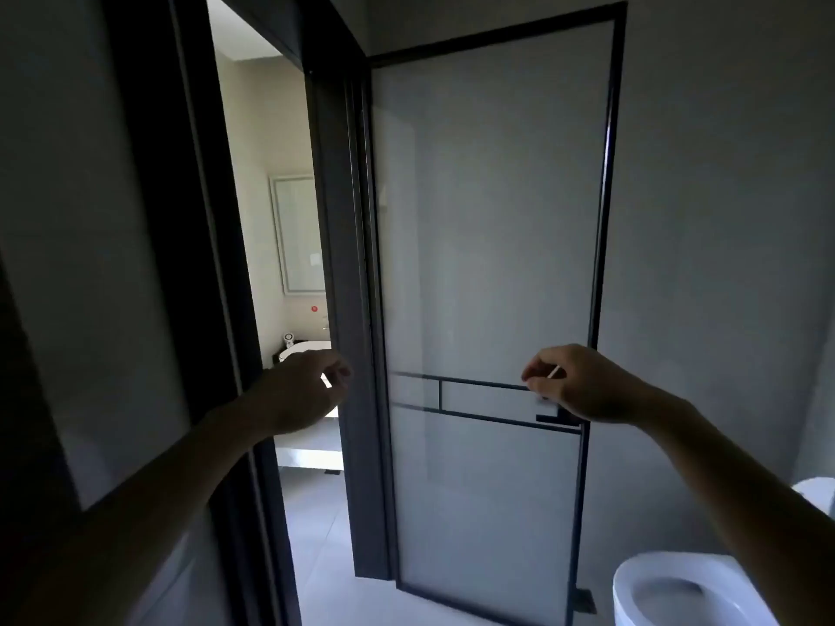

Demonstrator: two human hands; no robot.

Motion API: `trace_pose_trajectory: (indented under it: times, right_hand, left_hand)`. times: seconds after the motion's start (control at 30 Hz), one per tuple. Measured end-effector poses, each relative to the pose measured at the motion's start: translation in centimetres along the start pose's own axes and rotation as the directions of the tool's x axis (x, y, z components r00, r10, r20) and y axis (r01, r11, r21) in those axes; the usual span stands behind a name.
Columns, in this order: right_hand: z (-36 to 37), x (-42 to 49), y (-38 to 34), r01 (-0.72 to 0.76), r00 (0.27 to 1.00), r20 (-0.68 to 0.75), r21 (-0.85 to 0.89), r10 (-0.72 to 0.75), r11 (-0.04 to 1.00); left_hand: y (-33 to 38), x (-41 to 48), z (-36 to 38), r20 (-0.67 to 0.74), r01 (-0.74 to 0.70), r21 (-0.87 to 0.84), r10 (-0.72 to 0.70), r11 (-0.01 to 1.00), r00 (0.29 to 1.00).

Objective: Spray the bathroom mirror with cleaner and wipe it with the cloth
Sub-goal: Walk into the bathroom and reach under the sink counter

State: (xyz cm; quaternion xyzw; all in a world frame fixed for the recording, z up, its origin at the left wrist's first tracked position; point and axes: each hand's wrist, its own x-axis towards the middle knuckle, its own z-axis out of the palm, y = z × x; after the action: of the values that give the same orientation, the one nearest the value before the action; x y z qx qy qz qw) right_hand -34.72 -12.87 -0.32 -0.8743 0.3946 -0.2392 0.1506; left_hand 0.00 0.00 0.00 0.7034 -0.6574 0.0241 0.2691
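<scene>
Progress: spraying and wiping not yet started; no cleaner or cloth showing.
Mirror [299, 234]: hanging beyond the doorway, above the basin [303, 348].
Left hand [302, 390]: fingers curling loosely, gripping nothing.
Right hand [574, 384]: fingers pinching shut near the glass door [488, 219] handle; contents unclear.
Clearance: doorway gap looking narrow; toilet [677, 589] sitting near on the right.

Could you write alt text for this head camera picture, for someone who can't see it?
Two bare hands reach forward in a dim room: the left hand toward a doorway gap, the right hand by the handle of an open frosted glass door. Through the gap show a wall mirror and white basin; a toilet sits lower right.
</scene>
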Motion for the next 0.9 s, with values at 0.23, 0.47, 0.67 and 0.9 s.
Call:
trace_pose_trajectory:
  times: [0.23,0.47,0.67,0.9]
  right_hand:
    - [2.1,7.1,5.2,-0.065,0.998,0.024,0.006,0.064,0.998]
    - [2.9,18.6,12.4,-0.102,0.992,0.075,-0.024,0.103,0.995]
    - [3.7,27.4,15.8,-0.032,0.996,0.089,0.008,0.032,0.999]
    - [7.2,35.2,17.8,0.020,0.988,0.155,0.050,-0.027,0.999]
  left_hand:
    - [-2.6,8.1,5.3,0.037,-0.002,0.051,0.000,0.999,0.999]
    - [-4.7,18.8,10.3,0.058,0.054,0.095,-0.060,0.994,0.997]
    - [-6.7,23.7,14.7,0.114,0.120,0.242,-0.151,0.963,0.982]
    - [-11.9,28.7,15.9,0.149,0.168,0.328,-0.226,0.930,0.963]
